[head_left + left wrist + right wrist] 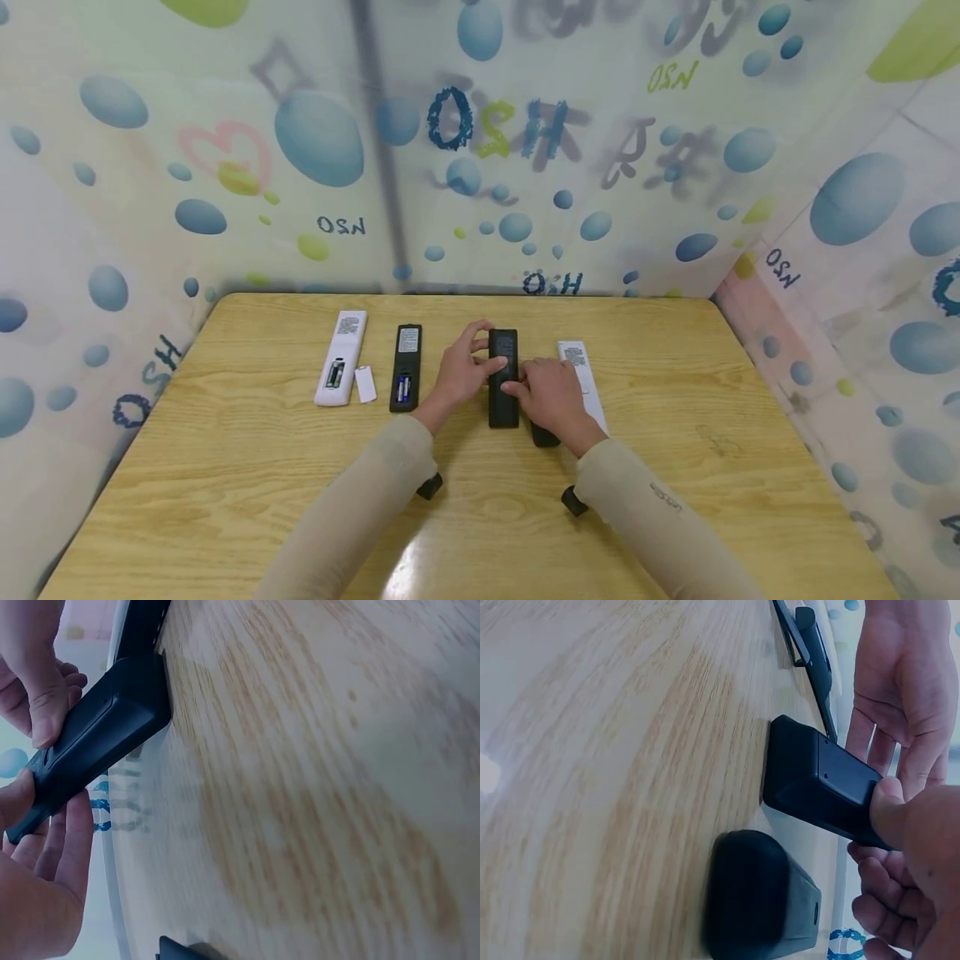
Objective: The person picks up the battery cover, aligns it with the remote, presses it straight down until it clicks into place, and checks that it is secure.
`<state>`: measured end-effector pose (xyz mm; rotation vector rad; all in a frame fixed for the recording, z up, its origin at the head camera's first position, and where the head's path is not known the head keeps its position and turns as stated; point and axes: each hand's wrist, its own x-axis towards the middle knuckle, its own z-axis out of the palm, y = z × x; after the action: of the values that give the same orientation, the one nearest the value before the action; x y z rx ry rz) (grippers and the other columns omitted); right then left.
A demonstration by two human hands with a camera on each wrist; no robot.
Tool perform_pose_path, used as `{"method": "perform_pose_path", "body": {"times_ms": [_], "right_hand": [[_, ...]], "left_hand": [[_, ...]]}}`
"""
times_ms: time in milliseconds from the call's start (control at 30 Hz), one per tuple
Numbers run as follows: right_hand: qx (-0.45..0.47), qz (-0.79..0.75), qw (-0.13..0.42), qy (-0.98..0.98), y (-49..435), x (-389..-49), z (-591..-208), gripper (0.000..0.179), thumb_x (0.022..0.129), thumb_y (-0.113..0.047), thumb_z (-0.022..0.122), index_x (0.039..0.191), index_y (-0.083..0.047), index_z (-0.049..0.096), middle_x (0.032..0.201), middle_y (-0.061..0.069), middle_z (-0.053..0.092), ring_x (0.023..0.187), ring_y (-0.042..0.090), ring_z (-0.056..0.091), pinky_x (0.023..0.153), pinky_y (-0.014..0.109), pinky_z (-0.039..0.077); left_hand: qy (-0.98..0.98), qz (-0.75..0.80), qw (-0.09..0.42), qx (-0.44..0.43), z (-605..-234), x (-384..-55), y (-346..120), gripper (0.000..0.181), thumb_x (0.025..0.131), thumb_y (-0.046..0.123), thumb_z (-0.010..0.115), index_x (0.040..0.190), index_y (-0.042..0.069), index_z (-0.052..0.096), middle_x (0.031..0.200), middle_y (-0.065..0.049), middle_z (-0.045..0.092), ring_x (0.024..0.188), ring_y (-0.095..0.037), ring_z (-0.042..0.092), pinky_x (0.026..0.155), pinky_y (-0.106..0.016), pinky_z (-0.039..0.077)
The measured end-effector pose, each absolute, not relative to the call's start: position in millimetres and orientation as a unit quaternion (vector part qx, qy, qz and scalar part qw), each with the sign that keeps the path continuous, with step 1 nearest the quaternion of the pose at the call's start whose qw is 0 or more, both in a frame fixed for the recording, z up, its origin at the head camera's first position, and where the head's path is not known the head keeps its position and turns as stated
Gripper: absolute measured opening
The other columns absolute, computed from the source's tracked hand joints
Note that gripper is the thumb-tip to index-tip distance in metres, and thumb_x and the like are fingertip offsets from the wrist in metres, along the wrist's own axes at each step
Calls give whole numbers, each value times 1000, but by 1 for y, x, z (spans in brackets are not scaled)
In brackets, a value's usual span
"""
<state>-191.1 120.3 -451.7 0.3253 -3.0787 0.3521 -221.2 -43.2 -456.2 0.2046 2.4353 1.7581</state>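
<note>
A black remote control (503,408) lies back up in the middle, its near end at the table and its far end raised in the left wrist view. My left hand (463,371) grips its far part, thumb on the back and fingers underneath. With its thumb my right hand (553,396) presses the battery cover (847,776), the other fingers curled at the remote's right side. The cover sits in place. Partly hidden below the right hand lies a second black remote (544,438); past it is a white remote (585,379).
On the left lie a white remote (347,346) with its battery bay uncovered, a loose white cover (365,384) and a black remote (407,358) showing blue batteries. A patterned curtain (480,242) stands behind the wooden table (225,467).
</note>
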Motion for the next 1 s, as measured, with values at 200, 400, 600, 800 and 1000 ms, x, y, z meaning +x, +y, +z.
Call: {"method": "perform_pose_path", "body": {"times_ms": [200,400,600,800,1000], "right_hand": [[102,122,10,-987,120,-194,-450,37,88,-52,65,71,-19,66,56,-6,52,58,13,49,71,38,38],[111,121,-6,-986,121,-196,-446,37,90,-52,63,70,-20,65,54,-6,52,56,13,47,77,43,40],[109,122,-13,-986,121,-196,-447,37,89,-53,63,74,-19,66,56,-7,54,59,13,51,85,48,42],[112,111,-19,-987,120,-196,-447,37,89,-54,62,80,-19,65,67,-7,58,69,15,55,83,45,40],[117,104,-33,-987,120,-194,-446,35,89,-53,63,88,-18,67,75,-5,61,75,16,58,83,42,38]], "left_hand": [[796,598,70,66,-457,-220,-44,53,92,14,68,138,28,45,136,-14,60,98,-30,71,72,-44,59],[797,597,68,63,-458,-219,-45,53,92,15,68,137,28,45,135,-13,60,98,-30,71,70,-40,59],[797,597,66,63,-457,-220,-44,53,92,15,68,138,27,46,135,-13,60,99,-31,71,69,-39,59],[798,596,69,50,-458,-221,-43,52,92,15,68,137,28,46,134,-12,61,100,-30,71,68,-36,59],[797,597,73,42,-462,-222,-43,53,91,15,69,137,29,46,134,-12,61,101,-29,70,69,-36,59]]}}
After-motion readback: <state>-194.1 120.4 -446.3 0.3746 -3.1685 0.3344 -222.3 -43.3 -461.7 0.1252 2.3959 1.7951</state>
